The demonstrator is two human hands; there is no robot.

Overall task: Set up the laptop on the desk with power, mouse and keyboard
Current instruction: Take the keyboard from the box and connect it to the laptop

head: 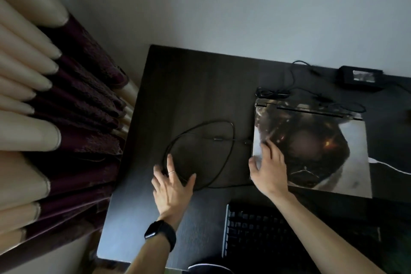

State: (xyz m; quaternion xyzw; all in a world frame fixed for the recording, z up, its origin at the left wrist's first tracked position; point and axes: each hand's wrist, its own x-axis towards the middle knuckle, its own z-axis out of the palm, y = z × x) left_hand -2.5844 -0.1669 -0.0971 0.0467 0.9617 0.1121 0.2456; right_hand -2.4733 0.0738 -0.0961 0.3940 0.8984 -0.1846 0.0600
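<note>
The closed laptop (315, 151) lies flat on the right half of the dark bench (189, 84), its lid covered by a dark printed skin with pale corners; the hinge edge faces the wall (244, 6).

The right hand (270, 169) comes in from the lower right on a bare forearm and lies palm down on the lid's left part; its fingers (269, 147) are stretched out over the skin, grasping nothing, and the thumb points out to the laptop's left edge; whether the thumb hooks under that edge cannot be told.

The left hand (172, 187) reaches forward from the bottom of the view, palm down, wrist straight, with 1 black watch (160, 234) on the wrist and 1 thin ring (171, 171) on a finger; its fingers (170, 162) are spread wide and straight, released, over the near-left part of a loop of black cable (231, 151); real contact with the cable is not clear.

That cable runs from the loop to the laptop's left side.

A black keyboard (255, 233) lies near the bench's front edge, below the laptop, partly under the right forearm; a power brick (360, 77) sits at the far right by the wall, and a thin lead (289, 93) curls behind the laptop; a cream and dark purple curtain (66, 95) hangs at the left.
</note>
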